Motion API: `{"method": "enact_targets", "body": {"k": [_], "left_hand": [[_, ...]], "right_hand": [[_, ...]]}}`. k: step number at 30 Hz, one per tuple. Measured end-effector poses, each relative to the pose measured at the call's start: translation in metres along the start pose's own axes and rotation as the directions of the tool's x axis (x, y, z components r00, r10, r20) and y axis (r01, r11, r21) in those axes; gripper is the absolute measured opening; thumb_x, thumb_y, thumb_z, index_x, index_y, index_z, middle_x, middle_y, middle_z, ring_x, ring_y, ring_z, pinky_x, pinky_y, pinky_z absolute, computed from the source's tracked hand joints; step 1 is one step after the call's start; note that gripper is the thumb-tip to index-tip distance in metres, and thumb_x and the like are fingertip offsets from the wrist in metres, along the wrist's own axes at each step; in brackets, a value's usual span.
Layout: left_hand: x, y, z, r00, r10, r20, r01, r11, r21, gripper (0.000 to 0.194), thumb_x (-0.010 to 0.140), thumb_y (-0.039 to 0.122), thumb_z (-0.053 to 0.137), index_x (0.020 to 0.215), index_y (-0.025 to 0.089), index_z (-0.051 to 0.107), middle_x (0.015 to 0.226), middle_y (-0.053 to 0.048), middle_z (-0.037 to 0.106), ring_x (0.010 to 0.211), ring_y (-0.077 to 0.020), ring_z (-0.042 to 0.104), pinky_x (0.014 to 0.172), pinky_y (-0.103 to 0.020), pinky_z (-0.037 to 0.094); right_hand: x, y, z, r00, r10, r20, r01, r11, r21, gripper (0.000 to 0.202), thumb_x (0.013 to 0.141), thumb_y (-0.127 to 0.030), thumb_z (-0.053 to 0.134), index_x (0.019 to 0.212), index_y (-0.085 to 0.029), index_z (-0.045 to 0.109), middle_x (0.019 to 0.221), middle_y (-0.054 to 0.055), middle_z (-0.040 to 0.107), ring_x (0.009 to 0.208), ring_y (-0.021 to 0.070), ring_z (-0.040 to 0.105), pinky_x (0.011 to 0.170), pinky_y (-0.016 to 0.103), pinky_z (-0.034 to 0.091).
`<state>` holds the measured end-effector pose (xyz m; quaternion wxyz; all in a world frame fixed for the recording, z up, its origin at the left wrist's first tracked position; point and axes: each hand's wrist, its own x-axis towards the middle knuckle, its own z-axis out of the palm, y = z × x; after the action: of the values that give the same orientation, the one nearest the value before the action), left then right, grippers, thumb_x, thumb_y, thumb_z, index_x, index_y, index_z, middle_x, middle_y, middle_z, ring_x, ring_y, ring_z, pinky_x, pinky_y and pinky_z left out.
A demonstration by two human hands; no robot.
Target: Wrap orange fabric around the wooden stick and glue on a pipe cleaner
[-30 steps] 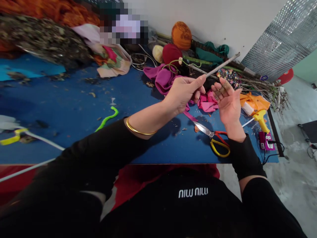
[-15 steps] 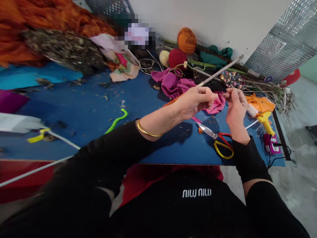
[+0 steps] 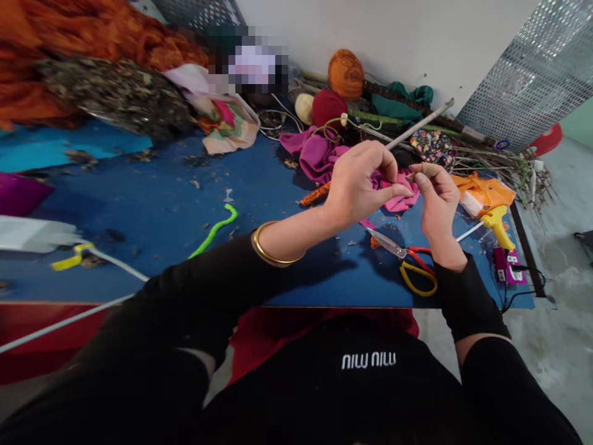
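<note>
My left hand is raised over the table, its thumb stretched out and apart from the curled fingers; nothing shows between them. Just right of it, my right hand has thumb and index finger pinched together. Whatever sits in that pinch is too small to name. Pink cloth lies behind and below the fingertips, beside purple cloth. A pale stick slants up from behind my left hand. Below my hands lie scissors with red and yellow handles, blades pointing up-left.
The blue table bears a green fuzzy strip, a yellow glue gun and a purple power strip with cords. Wrapped balls, branches and cloths line the back. Brown dried material is heaped at left.
My left hand has turned over, its back now facing up, and its thumb has parted from the fingers. My right hand stays pinched, its fingertips slightly further left.
</note>
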<state>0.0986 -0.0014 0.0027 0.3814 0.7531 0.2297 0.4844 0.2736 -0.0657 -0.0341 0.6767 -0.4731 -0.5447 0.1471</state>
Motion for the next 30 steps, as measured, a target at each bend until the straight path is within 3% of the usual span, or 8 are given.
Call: {"method": "enact_targets", "body": {"k": [6,8,11,16,20,23,27,30], "left_hand": [[-0.002,-0.011,-0.01,0.98,0.19,-0.058,-0.162,0.935,0.316,0.058,0.065,0.056,0.102,0.07,0.027,0.052,0.102,-0.008,0.075,0.123,-0.0347,0.065,0.128,-0.056,0.035],[-0.003,-0.016,-0.013,0.98,0.185,-0.07,-0.141,0.903,0.406,0.064,0.06,0.065,0.102,0.067,0.029,0.048,0.104,-0.008,0.077,0.129,-0.0374,0.063,0.134,-0.059,0.026],[-0.004,-0.027,-0.015,0.996,0.088,-0.035,-0.064,0.895,0.441,0.066,0.061,0.07,0.099,0.065,0.03,0.047,0.111,-0.009,0.077,0.145,-0.0388,0.054,0.138,-0.062,0.019],[-0.001,-0.041,-0.014,0.995,-0.097,0.032,0.084,0.953,0.29,0.054,0.067,0.068,0.096,0.072,0.032,0.056,0.119,-0.013,0.073,0.162,-0.0413,0.032,0.122,-0.067,0.047],[0.002,-0.041,-0.014,0.984,-0.145,0.107,0.128,0.98,0.154,0.049,0.068,0.06,0.1,0.078,0.033,0.06,0.113,-0.012,0.075,0.155,-0.0405,0.044,0.107,-0.06,0.061],[0.002,-0.04,-0.013,0.978,-0.173,0.116,0.163,0.982,0.092,0.046,0.073,0.054,0.099,0.081,0.031,0.06,0.112,-0.009,0.076,0.151,-0.036,0.05,0.106,-0.051,0.063],[0.002,-0.034,-0.013,0.98,-0.192,0.057,0.182,0.973,0.146,0.056,0.066,0.059,0.102,0.074,0.028,0.057,0.121,-0.011,0.074,0.165,-0.0381,0.03,0.113,-0.054,0.059],[0.003,-0.026,-0.013,0.986,-0.159,0.044,0.146,0.967,0.211,0.061,0.058,0.063,0.105,0.072,0.028,0.056,0.129,-0.012,0.073,0.165,-0.0408,0.028,0.117,-0.059,0.055]], "right_hand": [[-0.005,-0.011,0.002,0.998,-0.058,-0.027,0.056,0.997,-0.051,0.031,0.095,-0.059,0.076,0.1,-0.029,0.078,0.09,-0.002,0.075,0.082,0.0153,0.073,0.08,0.034,0.064],[-0.007,-0.02,0.003,0.992,-0.121,-0.02,0.119,0.99,-0.081,0.027,0.096,-0.056,0.076,0.1,-0.03,0.079,0.091,-0.001,0.075,0.086,0.0166,0.072,0.083,0.036,0.064],[-0.009,-0.031,0.002,0.975,-0.213,0.066,0.221,0.966,-0.132,0.025,0.095,-0.056,0.078,0.098,-0.032,0.082,0.092,0.0,0.075,0.093,0.02,0.072,0.087,0.041,0.063],[-0.009,-0.033,0.001,0.961,-0.218,0.168,0.261,0.917,-0.302,0.025,0.094,-0.059,0.078,0.096,-0.034,0.084,0.093,0.002,0.071,0.097,0.0235,0.07,0.092,0.049,0.061],[-0.009,-0.033,-0.001,0.961,-0.199,0.191,0.258,0.893,-0.369,0.014,0.094,-0.046,0.081,0.092,-0.032,0.082,0.093,0.001,0.068,0.097,0.0229,0.068,0.094,0.048,0.06],[-0.008,-0.035,-0.002,0.961,-0.181,0.211,0.252,0.886,-0.388,0.013,0.094,-0.041,0.081,0.088,-0.03,0.078,0.092,0.0,0.067,0.096,0.0217,0.068,0.093,0.047,0.06],[-0.004,-0.037,-0.002,0.953,-0.16,0.256,0.247,0.902,-0.355,0.019,0.096,-0.042,0.079,0.086,-0.027,0.073,0.091,-0.001,0.068,0.096,0.0205,0.068,0.092,0.042,0.059],[-0.003,-0.037,-0.002,0.943,-0.174,0.282,0.263,0.912,-0.315,0.019,0.097,-0.041,0.077,0.087,-0.026,0.071,0.091,-0.001,0.068,0.096,0.0191,0.068,0.09,0.04,0.059]]}}
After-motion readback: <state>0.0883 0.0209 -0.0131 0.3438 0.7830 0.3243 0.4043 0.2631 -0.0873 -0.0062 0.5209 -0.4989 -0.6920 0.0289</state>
